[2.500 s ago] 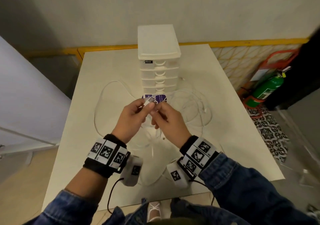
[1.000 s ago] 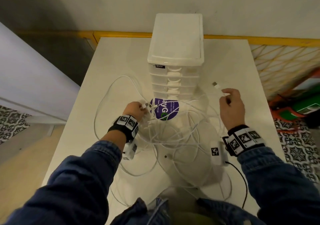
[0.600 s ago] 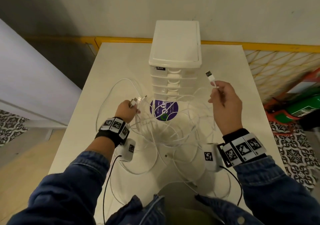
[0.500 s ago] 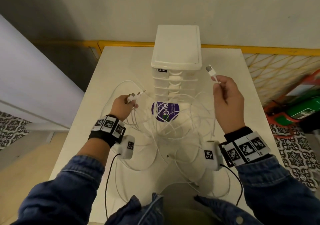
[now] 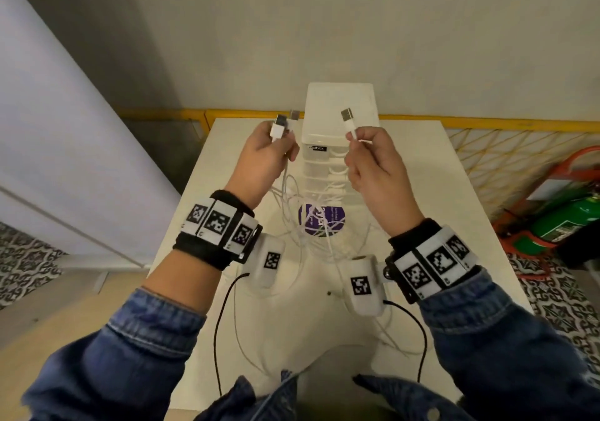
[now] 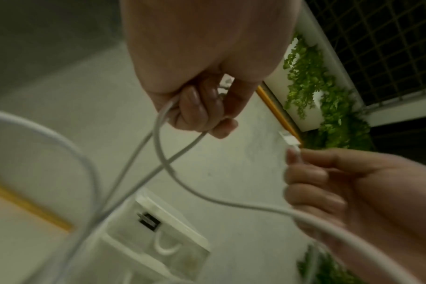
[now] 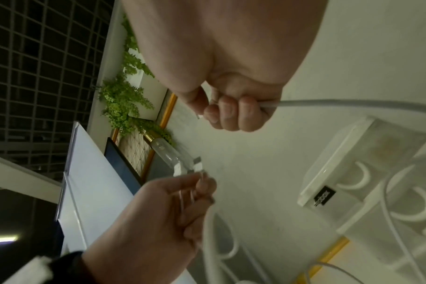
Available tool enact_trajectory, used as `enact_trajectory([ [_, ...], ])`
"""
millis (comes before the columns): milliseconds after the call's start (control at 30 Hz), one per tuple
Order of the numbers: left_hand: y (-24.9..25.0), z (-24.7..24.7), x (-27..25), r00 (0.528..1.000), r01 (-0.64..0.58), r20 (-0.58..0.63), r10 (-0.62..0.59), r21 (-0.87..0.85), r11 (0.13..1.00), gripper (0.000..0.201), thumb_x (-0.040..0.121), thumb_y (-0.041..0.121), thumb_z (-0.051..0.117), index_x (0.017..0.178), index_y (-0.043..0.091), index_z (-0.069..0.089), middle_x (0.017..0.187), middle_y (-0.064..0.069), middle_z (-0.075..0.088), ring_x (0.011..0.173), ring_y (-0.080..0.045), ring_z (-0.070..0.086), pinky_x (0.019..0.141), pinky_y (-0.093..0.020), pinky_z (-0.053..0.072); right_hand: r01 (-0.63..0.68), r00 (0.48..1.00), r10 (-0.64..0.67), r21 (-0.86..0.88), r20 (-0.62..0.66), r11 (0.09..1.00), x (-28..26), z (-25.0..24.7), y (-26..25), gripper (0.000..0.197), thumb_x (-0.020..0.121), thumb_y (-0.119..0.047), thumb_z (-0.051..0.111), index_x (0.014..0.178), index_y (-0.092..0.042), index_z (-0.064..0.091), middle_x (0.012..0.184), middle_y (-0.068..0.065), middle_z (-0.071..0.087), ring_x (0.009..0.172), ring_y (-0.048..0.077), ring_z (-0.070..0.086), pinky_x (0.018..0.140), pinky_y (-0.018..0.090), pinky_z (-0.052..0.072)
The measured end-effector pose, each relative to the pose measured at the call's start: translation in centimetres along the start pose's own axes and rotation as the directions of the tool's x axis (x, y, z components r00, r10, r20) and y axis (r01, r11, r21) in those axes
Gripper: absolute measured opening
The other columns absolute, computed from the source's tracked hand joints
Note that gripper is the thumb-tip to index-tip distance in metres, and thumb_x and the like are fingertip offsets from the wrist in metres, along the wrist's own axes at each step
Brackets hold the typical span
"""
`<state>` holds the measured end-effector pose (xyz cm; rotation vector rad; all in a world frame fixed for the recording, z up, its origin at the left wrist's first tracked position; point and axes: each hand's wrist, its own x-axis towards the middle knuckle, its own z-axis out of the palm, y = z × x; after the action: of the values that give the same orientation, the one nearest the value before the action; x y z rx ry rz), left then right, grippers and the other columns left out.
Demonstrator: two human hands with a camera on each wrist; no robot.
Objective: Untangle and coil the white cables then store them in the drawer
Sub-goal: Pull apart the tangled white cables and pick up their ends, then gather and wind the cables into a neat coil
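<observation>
Both hands are raised above the table in front of the white drawer tower [image 5: 340, 109]. My left hand [image 5: 266, 154] grips two white cable ends; their USB plugs [image 5: 285, 121] stick up past the fingers. My right hand [image 5: 370, 154] pinches a single cable just below its USB plug [image 5: 348, 118]. From both hands the white cables [image 5: 311, 222] hang down in a tangle over a round purple sticker [image 5: 321, 221] on the table. In the left wrist view curled fingers [image 6: 197, 109] clamp the cords [image 6: 156, 138]. The right wrist view shows fingers [image 7: 231, 113] closed round one cord [image 7: 353, 102].
The white table [image 5: 431, 193] stands against a wall with a yellow rail [image 5: 487, 125] behind it. A green fire extinguisher [image 5: 565, 219] lies on the floor to the right. A pale panel [image 5: 58, 148] stands at the left. Black sensor leads [image 5: 220, 323] trail from my wrists.
Both hands have lifted up and drawn closer together, pulling the cable ends off the table. The tangle now hangs between hands and table. The head view has tilted up.
</observation>
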<state>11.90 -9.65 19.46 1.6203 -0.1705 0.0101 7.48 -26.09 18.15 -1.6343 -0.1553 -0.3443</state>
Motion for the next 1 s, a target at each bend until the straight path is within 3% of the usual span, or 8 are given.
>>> enact_trajectory([
  [100,0.1,1.2,-1.4,0.999,-0.016,0.048,0.018,-0.025,1.000,0.019,0.098,0.012,0.043,0.086,0.014,0.058,0.061,0.000,0.051,0.041,-0.002,0.035,0.041,-0.014,0.028,0.031,1.000,-0.031,-0.088,0.002,0.996,-1.0,1.9,-0.6,0.007,0.093,-0.017,0.050,0.089,-0.022,0.054,0.065,-0.005,0.051,0.054,0.013,0.047,0.053,0.031,0.045],
  [167,0.0,1.7,-2.3,0.999,-0.014,0.045,0.016,-0.052,0.999,0.026,0.099,0.014,0.042,0.077,0.017,0.055,0.053,0.009,0.053,0.041,-0.001,0.037,0.043,-0.014,0.029,0.023,0.998,-0.026,-0.059,-0.054,0.998,-1.9,2.8,-0.7,0.012,0.090,-0.014,0.056,0.087,-0.026,0.058,0.074,-0.006,0.062,0.058,0.008,0.054,0.056,0.025,0.052],
  [267,-0.4,1.8,-3.3,0.998,0.037,0.050,-0.031,-0.129,0.991,0.023,0.099,0.016,0.041,0.078,0.016,0.050,0.043,0.015,0.046,0.041,-0.002,0.033,0.042,-0.015,0.028,-0.023,0.989,0.023,0.001,-0.147,1.000,-2.9,3.2,-0.4,0.012,0.084,-0.011,0.064,0.091,-0.022,0.066,0.090,0.009,0.072,0.070,0.016,0.064,0.062,0.025,0.055],
  [467,-0.9,2.4,-6.1,0.978,0.006,0.210,0.015,-0.100,0.995,0.028,0.101,0.031,0.037,0.092,0.018,0.060,0.056,0.006,0.040,0.046,-0.006,0.031,0.046,-0.021,0.027,-0.104,0.965,0.114,0.053,-0.236,0.993,-5.1,3.3,-0.7,0.010,0.077,-0.007,0.071,0.084,-0.011,0.065,0.078,0.006,0.068,0.064,0.014,0.063,0.062,0.025,0.057],
  [600,-0.5,2.6,-6.7,0.962,-0.018,0.270,0.036,-0.068,0.998,0.027,0.100,0.029,0.041,0.079,0.019,0.056,0.056,0.005,0.039,0.044,-0.006,0.032,0.045,-0.019,0.027,-0.158,0.956,0.173,0.079,-0.236,0.984,-6.1,2.6,-0.4,0.017,0.079,-0.008,0.069,0.088,-0.015,0.056,0.080,0.008,0.066,0.069,0.021,0.064,0.072,0.036,0.057],
  [667,0.0,3.1,-6.9,0.954,-0.013,0.299,0.039,-0.090,0.996,0.027,0.100,0.030,0.041,0.080,0.017,0.054,0.059,0.004,0.044,0.049,-0.011,0.039,0.049,-0.019,0.031,-0.159,0.976,0.169,0.079,-0.139,0.984,-6.6,2.4,-0.4,0.024,0.085,-0.012,0.062,0.107,-0.013,0.051,0.099,0.014,0.065,0.087,0.023,0.065,0.086,0.041,0.054],
  [800,1.6,4.2,-7.1,0.946,-0.063,0.313,0.088,-0.089,0.994,0.030,0.101,0.031,0.038,0.079,0.017,0.053,0.059,-0.003,0.037,0.049,-0.012,0.037,0.050,-0.025,0.033,-0.121,0.980,0.119,0.004,0.159,0.993,-7.7,2.1,-0.7,0.044,0.091,-0.013,0.052,0.132,-0.011,0.036,0.121,-0.001,0.056,0.104,-0.006,0.056,0.091,0.013,0.046],
  [1000,5.0,4.2,-5.4,0.971,-0.094,0.190,0.144,-0.248,0.964,0.031,0.103,0.028,0.031,0.078,0.017,0.046,0.079,-0.006,0.038,0.043,-0.003,0.028,0.042,-0.017,0.027,0.033,0.909,0.223,-0.594,0.351,0.804,-9.6,-0.3,4.4,0.050,0.097,-0.033,0.036,0.143,-0.015,0.028,0.140,0.012,0.048,0.125,0.027,0.048,0.098,0.030,0.038],
])
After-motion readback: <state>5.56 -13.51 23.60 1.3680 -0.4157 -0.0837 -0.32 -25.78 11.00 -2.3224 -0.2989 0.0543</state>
